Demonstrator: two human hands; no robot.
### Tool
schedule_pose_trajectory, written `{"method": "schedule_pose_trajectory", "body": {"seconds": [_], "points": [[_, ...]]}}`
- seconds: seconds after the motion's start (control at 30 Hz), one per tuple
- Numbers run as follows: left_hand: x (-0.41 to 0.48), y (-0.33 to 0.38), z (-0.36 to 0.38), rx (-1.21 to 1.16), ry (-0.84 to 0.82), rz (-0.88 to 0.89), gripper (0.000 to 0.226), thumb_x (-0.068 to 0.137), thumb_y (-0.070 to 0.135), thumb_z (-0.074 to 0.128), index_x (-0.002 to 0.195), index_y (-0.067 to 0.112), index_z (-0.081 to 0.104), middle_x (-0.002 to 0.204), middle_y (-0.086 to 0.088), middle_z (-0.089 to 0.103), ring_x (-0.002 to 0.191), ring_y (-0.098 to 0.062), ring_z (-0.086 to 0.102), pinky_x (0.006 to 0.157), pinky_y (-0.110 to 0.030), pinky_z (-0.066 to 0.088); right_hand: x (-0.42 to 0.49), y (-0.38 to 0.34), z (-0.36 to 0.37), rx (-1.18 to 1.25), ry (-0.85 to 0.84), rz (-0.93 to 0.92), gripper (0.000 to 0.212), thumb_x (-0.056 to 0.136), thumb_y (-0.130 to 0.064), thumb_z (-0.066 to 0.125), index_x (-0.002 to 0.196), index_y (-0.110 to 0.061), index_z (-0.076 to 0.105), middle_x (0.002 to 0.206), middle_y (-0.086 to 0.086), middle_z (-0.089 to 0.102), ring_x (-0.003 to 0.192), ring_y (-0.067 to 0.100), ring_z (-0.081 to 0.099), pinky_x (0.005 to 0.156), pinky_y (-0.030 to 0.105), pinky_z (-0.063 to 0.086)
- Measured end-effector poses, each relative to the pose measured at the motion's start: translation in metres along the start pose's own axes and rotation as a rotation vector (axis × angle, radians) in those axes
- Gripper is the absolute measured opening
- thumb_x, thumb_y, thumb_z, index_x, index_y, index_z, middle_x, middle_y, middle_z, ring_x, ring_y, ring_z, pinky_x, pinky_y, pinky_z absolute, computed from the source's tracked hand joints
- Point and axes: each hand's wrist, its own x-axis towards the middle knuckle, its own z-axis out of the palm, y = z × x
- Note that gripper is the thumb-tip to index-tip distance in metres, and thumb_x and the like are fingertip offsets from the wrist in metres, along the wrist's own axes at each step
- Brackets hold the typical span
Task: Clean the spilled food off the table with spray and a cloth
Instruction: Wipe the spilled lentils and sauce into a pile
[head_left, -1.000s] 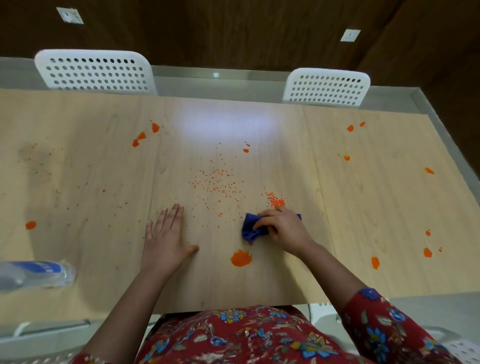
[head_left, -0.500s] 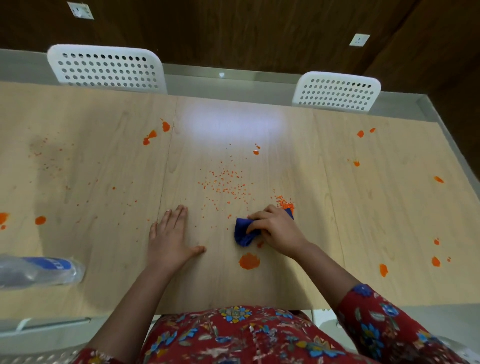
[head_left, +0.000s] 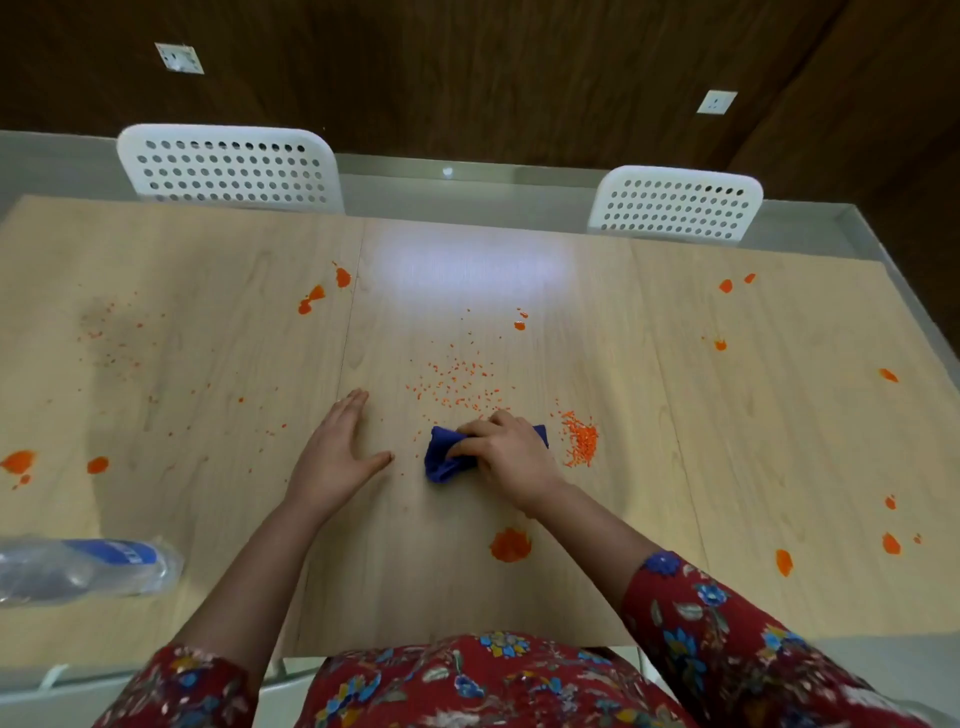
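On the desk (head_left: 727, 467), ctr: cloth (head_left: 441, 460) under the right hand (head_left: 511, 454), left hand (head_left: 332, 462) flat just left of it. Just right of the cloth, crumb heap (head_left: 581, 441); behind it, loose grains (head_left: 457, 387); nearer the person, blob (head_left: 510, 544). Far left by the near edge, bottle (head_left: 88, 566) on its side. L chair (head_left: 228, 166) & R chair (head_left: 675, 208) behind the far edge.

Two chairs (head_left: 228, 169) (head_left: 675, 205), two hands (head_left: 332, 462) (head_left: 511, 457) — one cloth (head_left: 441, 460), one bottle (head_left: 88, 569)
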Motion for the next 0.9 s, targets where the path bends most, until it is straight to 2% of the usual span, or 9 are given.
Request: {"method": "schedule_pose_trajectory", "body": {"seconds": [0.13, 0.2, 0.37, 0.43, 0.5, 0.57, 0.63, 0.73, 0.9], "points": [[0.031, 0.001, -0.006, -0.039, -0.093, 0.052, 0.098, 0.077, 0.037, 0.078, 0.154, 0.022, 0.019, 0.161, 0.006, 0.014, 0.148, -0.012, 0.01, 0.119, -0.034, 0.015, 0.01, 0.004, -0.016, 0.074, 0.109, 0.112, 0.034, 0.093, -0.008, 0.053, 0.118, -0.026, 0.069, 0.125, -0.004, 0.065, 0.092, 0.023, 0.05, 0.07, 0.031, 0.036], [0.048, 0.001, -0.008, -0.017, -0.126, 0.056, 0.101, 0.076, 0.042, 0.077, 0.154, 0.02, 0.017, 0.162, 0.005, 0.009, 0.149, -0.014, 0.005, 0.121, -0.038, 0.012, 0.0, 0.022, -0.026, 0.171, 0.237, 0.243, 0.035, 0.092, -0.009, 0.054, 0.119, -0.025, 0.068, 0.123, -0.004, 0.065, 0.098, 0.022, 0.054, 0.076, 0.032, 0.043], [0.074, 0.003, -0.008, 0.165, -0.279, 0.043, 0.114, 0.077, 0.061, 0.067, 0.154, 0.022, -0.007, 0.16, 0.005, -0.018, 0.148, -0.017, -0.014, 0.119, -0.041, -0.001, -0.048, 0.089, -0.045, 0.272, 0.527, 0.772, 0.035, 0.095, -0.012, 0.051, 0.129, -0.018, 0.059, 0.127, 0.005, 0.058, 0.111, 0.023, 0.057, 0.089, 0.027, 0.04], [0.078, 0.002, -0.006, 0.181, -0.319, 0.053, 0.117, 0.076, 0.064, 0.065, 0.153, 0.024, -0.013, 0.158, 0.005, -0.026, 0.146, -0.016, -0.021, 0.118, -0.041, -0.006, -0.07, 0.107, -0.042, 0.284, 0.538, 0.977, 0.038, 0.097, -0.016, 0.048, 0.134, -0.018, 0.054, 0.131, 0.008, 0.052, 0.112, 0.028, 0.056, 0.092, 0.032, 0.041], [0.081, -0.001, -0.005, 0.173, -0.335, 0.068, 0.116, 0.077, 0.065, 0.063, 0.153, 0.024, -0.015, 0.157, 0.006, -0.028, 0.145, -0.016, -0.024, 0.118, -0.041, -0.008, -0.084, 0.113, -0.031, 0.289, 0.487, 1.098, 0.041, 0.098, -0.02, 0.046, 0.139, -0.02, 0.049, 0.131, 0.01, 0.047, 0.101, 0.03, 0.058, 0.088, 0.035, 0.044], [0.082, -0.003, -0.004, 0.177, -0.339, 0.073, 0.114, 0.079, 0.064, 0.062, 0.152, 0.024, -0.016, 0.156, 0.006, -0.029, 0.144, -0.016, -0.025, 0.118, -0.041, -0.009, -0.086, 0.105, -0.016, 0.279, 0.471, 1.119, 0.044, 0.098, -0.024, 0.045, 0.142, -0.019, 0.045, 0.127, 0.009, 0.044, 0.086, 0.025, 0.056, 0.08, 0.033, 0.045], [0.082, -0.003, -0.003, 0.2, -0.343, 0.072, 0.113, 0.08, 0.065, 0.06, 0.151, 0.024, -0.018, 0.155, 0.006, -0.031, 0.144, -0.016, -0.026, 0.117, -0.04, -0.01, -0.074, 0.088, -0.003, 0.267, 0.508, 1.092, 0.044, 0.097, -0.025, 0.047, 0.141, -0.02, 0.046, 0.121, 0.007, 0.044, 0.082, 0.019, 0.051, 0.073, 0.029, 0.043], [0.083, 0.0, -0.002, 0.253, -0.375, 0.062, 0.111, 0.082, 0.067, 0.054, 0.149, 0.024, -0.023, 0.151, 0.006, -0.037, 0.143, -0.017, -0.029, 0.117, -0.041, -0.011, -0.038, 0.055, 0.008, 0.245, 0.52, 1.022, 0.041, 0.096, -0.026, 0.048, 0.137, -0.022, 0.048, 0.119, 0.004, 0.044, 0.083, 0.016, 0.051, 0.069, 0.027, 0.043], [0.086, 0.006, -0.004, 0.302, -0.435, 0.028, 0.094, 0.091, 0.065, 0.037, 0.147, 0.024, -0.027, 0.148, 0.005, -0.042, 0.141, -0.018, -0.032, 0.116, -0.043, -0.012, 0.02, 0.008, 0.018, 0.285, 0.403, 0.855, 0.043, 0.098, -0.028, 0.046, 0.141, -0.025, 0.044, 0.127, 0.003, 0.041, 0.097, 0.018, 0.053, 0.077, 0.032, 0.052]]}}
